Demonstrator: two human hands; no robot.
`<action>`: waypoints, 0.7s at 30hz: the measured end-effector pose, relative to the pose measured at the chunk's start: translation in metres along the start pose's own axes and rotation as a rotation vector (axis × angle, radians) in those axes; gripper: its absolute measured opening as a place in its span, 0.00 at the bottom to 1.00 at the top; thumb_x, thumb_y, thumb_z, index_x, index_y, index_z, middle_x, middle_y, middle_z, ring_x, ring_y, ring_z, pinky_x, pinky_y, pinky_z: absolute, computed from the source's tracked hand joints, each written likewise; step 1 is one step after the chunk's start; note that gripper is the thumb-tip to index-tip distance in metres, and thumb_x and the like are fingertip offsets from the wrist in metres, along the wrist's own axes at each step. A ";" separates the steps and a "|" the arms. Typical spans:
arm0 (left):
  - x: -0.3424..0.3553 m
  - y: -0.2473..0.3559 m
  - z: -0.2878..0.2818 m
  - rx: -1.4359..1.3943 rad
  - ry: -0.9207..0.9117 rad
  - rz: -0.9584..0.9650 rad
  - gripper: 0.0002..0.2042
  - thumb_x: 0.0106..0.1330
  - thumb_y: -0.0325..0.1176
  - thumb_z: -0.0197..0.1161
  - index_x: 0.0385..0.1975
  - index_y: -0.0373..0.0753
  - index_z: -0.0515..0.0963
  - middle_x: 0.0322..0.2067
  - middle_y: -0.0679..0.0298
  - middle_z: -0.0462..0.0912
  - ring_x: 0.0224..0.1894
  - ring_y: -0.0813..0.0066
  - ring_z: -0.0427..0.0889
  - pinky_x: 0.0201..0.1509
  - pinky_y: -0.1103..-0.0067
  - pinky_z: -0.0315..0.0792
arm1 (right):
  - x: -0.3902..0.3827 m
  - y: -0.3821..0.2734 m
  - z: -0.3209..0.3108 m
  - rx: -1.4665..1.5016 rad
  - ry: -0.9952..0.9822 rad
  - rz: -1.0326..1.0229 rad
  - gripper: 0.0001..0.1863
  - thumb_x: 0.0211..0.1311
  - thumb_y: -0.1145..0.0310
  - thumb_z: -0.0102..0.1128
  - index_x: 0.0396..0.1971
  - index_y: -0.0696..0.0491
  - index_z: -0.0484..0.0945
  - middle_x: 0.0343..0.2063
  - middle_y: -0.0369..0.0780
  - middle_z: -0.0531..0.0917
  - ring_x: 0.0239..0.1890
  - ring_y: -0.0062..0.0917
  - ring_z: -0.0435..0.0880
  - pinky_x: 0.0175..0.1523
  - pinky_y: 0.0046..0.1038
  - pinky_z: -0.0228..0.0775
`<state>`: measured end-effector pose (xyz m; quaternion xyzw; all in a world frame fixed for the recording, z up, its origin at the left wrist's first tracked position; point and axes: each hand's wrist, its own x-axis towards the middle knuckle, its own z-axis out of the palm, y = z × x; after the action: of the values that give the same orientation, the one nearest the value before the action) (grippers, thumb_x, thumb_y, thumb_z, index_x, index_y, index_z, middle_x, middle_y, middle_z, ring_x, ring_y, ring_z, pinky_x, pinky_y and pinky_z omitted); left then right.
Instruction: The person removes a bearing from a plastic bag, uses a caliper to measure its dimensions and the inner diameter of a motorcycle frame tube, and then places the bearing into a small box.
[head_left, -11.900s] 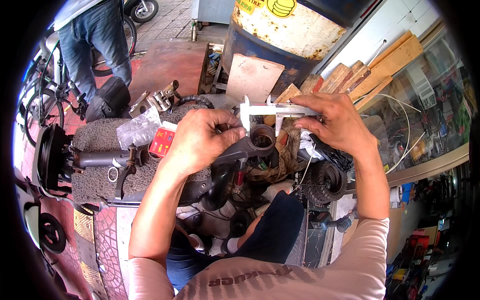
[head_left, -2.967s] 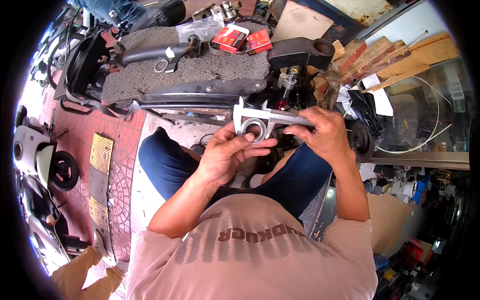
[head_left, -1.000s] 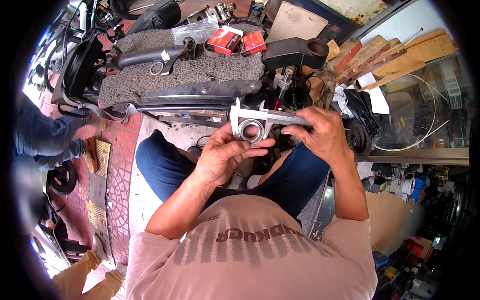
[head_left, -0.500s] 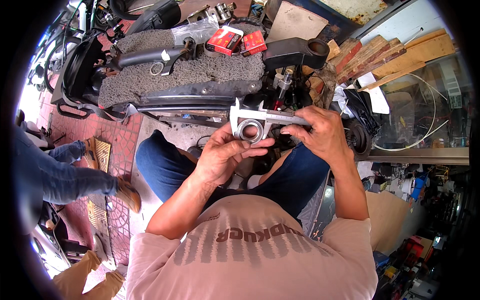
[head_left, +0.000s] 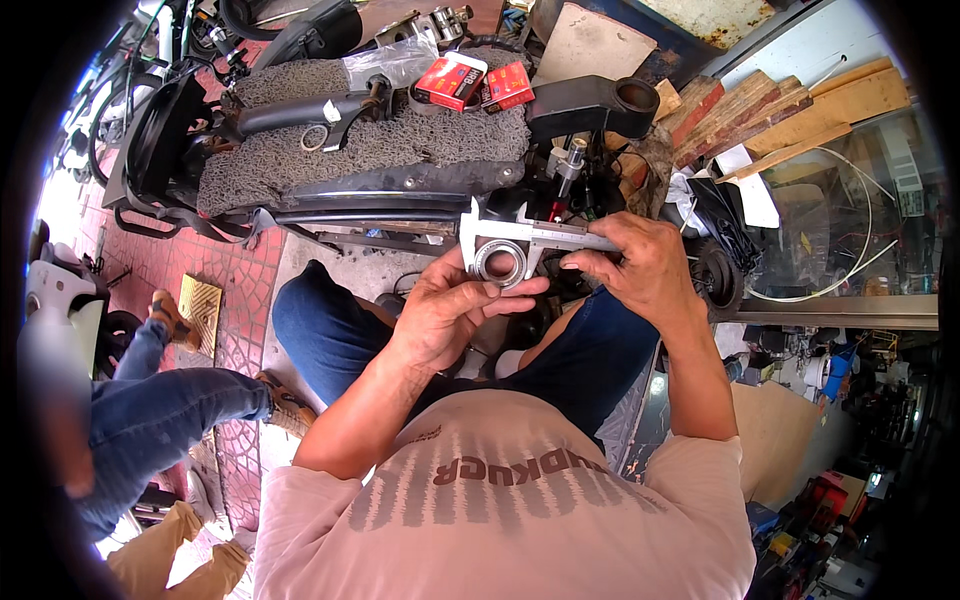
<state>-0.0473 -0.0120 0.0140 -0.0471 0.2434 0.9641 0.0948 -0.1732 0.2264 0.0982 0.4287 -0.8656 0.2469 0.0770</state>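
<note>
My left hand (head_left: 445,310) holds a silver ring bearing (head_left: 500,247), thumb at its lower rim and fingers beneath. My right hand (head_left: 645,265) grips a metal vernier caliper (head_left: 560,233), whose jaws sit either side of the bearing. Just beyond, a chrome cylinder with red (head_left: 568,170) stands among dark parts. On a scooter deck covered by a grey looped mat (head_left: 260,165) lie a metal tube (head_left: 310,108), a small ring (head_left: 313,138) and two red boxes (head_left: 450,82). A black metal arm with a round socket (head_left: 590,108) extends right of them.
Two other people's legs, in jeans (head_left: 170,415) and tan trousers (head_left: 160,540), are at lower left beside parked vehicles. Wooden planks (head_left: 740,120), a glass case (head_left: 850,230) and a small wheel (head_left: 718,275) are at right. A flat board (head_left: 590,45) leans at the back.
Since about twelve seconds ago, the caliper has moved from the socket to the bearing now in my left hand. Over the last second my hands stay still while a person in jeans has stepped toward me.
</note>
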 end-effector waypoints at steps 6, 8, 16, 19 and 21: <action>0.000 -0.001 0.000 -0.005 0.001 0.004 0.20 0.66 0.14 0.61 0.59 0.27 0.77 0.54 0.53 0.85 0.61 0.33 0.84 0.66 0.53 0.85 | 0.000 -0.001 -0.001 -0.002 0.002 -0.007 0.21 0.53 0.54 0.84 0.33 0.55 0.86 0.30 0.41 0.88 0.29 0.38 0.88 0.33 0.37 0.79; 0.000 -0.001 0.001 -0.002 0.003 0.004 0.20 0.66 0.14 0.61 0.58 0.27 0.77 0.53 0.53 0.85 0.61 0.33 0.84 0.66 0.53 0.85 | 0.000 -0.001 -0.001 -0.004 0.004 -0.010 0.21 0.53 0.54 0.84 0.34 0.55 0.86 0.29 0.41 0.88 0.29 0.38 0.88 0.32 0.37 0.78; 0.000 0.000 0.004 0.011 0.012 0.004 0.19 0.67 0.15 0.62 0.58 0.27 0.77 0.53 0.54 0.85 0.61 0.34 0.85 0.65 0.54 0.86 | -0.002 0.001 -0.001 0.002 0.011 -0.009 0.21 0.53 0.55 0.84 0.33 0.56 0.86 0.28 0.42 0.87 0.28 0.39 0.88 0.32 0.37 0.78; 0.000 0.001 0.007 0.021 0.017 0.005 0.18 0.68 0.16 0.62 0.58 0.28 0.77 0.53 0.54 0.86 0.61 0.34 0.85 0.65 0.55 0.86 | -0.003 0.001 0.000 0.005 0.023 -0.002 0.21 0.52 0.55 0.84 0.33 0.56 0.86 0.28 0.42 0.87 0.28 0.39 0.88 0.33 0.37 0.79; -0.001 0.000 0.008 0.035 0.020 0.010 0.18 0.69 0.17 0.62 0.58 0.28 0.77 0.53 0.55 0.86 0.61 0.35 0.85 0.64 0.55 0.86 | -0.002 0.000 -0.001 0.000 0.017 0.010 0.21 0.52 0.54 0.84 0.33 0.55 0.85 0.28 0.42 0.87 0.29 0.39 0.88 0.33 0.38 0.79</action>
<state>-0.0466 -0.0086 0.0208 -0.0541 0.2612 0.9597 0.0885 -0.1721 0.2290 0.0983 0.4224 -0.8670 0.2511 0.0831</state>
